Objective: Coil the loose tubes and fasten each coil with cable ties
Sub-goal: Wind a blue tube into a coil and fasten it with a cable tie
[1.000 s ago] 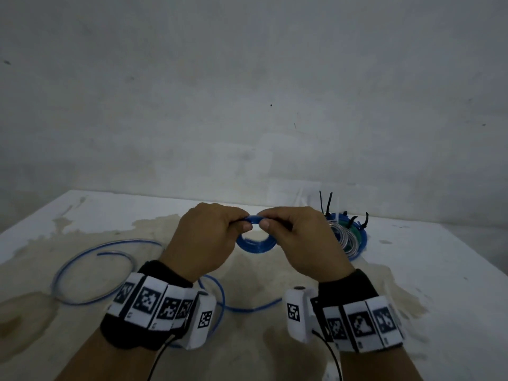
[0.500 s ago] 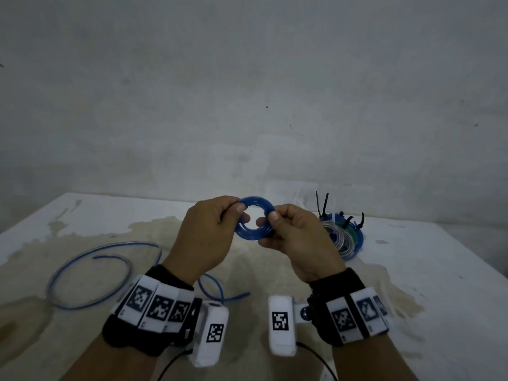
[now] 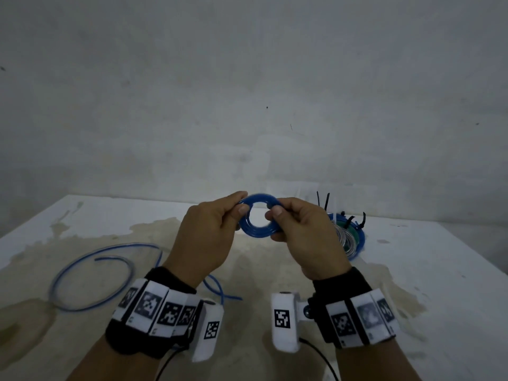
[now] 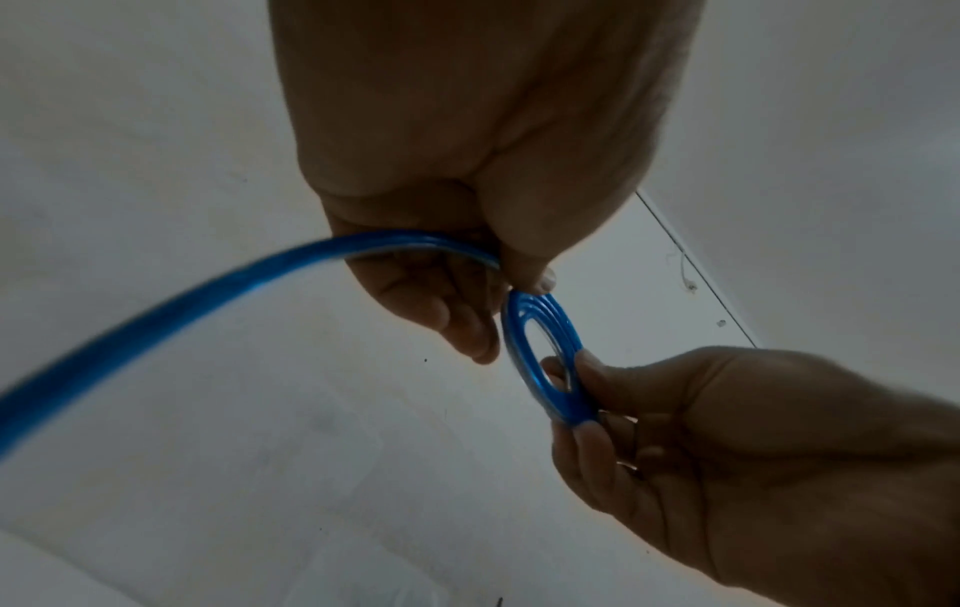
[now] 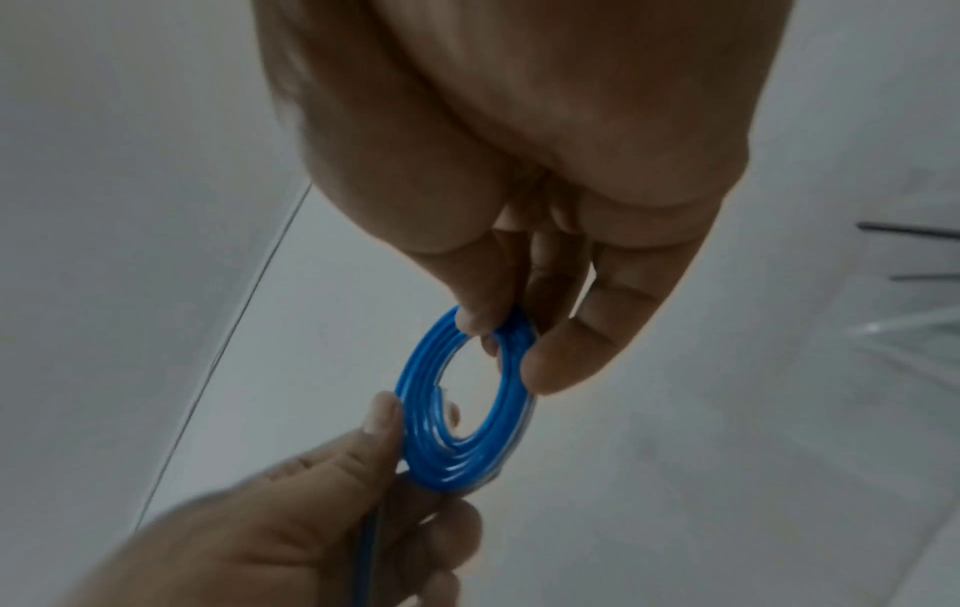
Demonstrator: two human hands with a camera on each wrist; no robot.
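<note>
A small tight coil of blue tube [image 3: 257,228] is held upright above the table between both hands. My left hand [image 3: 236,213] pinches its left side [image 4: 511,295], and the loose tube runs out under that palm [image 4: 207,295]. My right hand [image 3: 275,215] pinches the coil's right side with thumb and fingers [image 5: 499,328]. The uncoiled rest of the blue tube [image 3: 90,270] lies in a wide loop on the table at the left. The coil [image 5: 457,423] shows several turns in the right wrist view.
A pile of finished coils [image 3: 349,237], blue, green and clear, with black cable tie tails [image 3: 325,200] sticking up, lies behind my right hand. The white table [image 3: 439,270] is stained brown in the middle. A grey wall stands close behind the table.
Both hands have lifted the coil off the table level and turned it upright to face me. The loose tail on the table has been drawn in, shorter than before.
</note>
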